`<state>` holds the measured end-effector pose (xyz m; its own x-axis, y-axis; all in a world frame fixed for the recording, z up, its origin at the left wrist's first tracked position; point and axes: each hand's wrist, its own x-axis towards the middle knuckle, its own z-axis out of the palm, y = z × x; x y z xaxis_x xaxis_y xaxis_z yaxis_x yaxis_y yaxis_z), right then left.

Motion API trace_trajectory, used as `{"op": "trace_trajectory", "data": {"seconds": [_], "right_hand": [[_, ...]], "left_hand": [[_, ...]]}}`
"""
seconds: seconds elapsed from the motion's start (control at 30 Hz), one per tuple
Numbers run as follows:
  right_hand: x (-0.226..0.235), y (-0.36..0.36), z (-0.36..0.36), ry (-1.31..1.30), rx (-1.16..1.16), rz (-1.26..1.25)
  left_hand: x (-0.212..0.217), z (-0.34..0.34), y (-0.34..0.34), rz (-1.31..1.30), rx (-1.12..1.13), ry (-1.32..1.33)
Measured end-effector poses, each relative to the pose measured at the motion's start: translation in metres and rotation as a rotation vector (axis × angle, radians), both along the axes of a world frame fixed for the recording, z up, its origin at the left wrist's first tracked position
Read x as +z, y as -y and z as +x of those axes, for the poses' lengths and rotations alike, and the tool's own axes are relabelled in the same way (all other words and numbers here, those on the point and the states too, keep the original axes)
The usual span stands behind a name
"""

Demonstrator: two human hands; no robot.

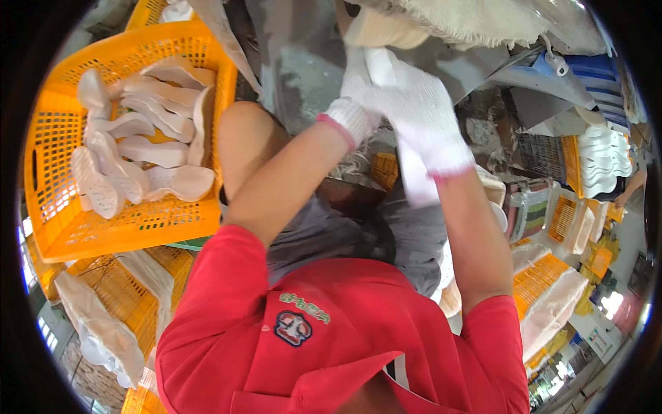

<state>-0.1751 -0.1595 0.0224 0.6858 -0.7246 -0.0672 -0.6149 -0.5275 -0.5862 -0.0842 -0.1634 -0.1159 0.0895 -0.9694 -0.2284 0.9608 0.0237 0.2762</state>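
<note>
Both my hands wear white knitted gloves with pink cuffs and meet close together in front of a pale, rounded wheel-like part (386, 29). My right hand (417, 103) is closed around a white shoe sole (418, 178), whose lower end sticks out beneath the wrist. Pressed against it from the left is my left hand (356, 86), its fingers partly hidden behind the right one and slightly blurred. The sole's upper end is covered by the gloves, so I cannot tell whether it touches the wheel.
At left, an orange plastic basket (131, 238) holds several white curved soles (155, 121). Shaggy whitish material (476, 21) hangs above, beside grey sheet metal (296, 76). More orange crates (545, 279) stand at right, near stacked white wavy pieces (603, 159). Another person's hand (631, 190) shows far right.
</note>
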Motion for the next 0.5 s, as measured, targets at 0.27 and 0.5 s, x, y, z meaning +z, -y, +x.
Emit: {"op": "trace_trajectory", "data": {"seconds": [0.27, 0.5], "right_hand": [[0.018, 0.005, 0.028, -0.273, 0.376, -0.041], [0.021, -0.077, -0.027, -0.117, -0.263, 0.14]], "left_hand": [[0.003, 0.043, 0.02, 0.056, 0.119, 0.17], [-0.013, 0.026, -0.004, 0.114, -0.02, 0.117]]}}
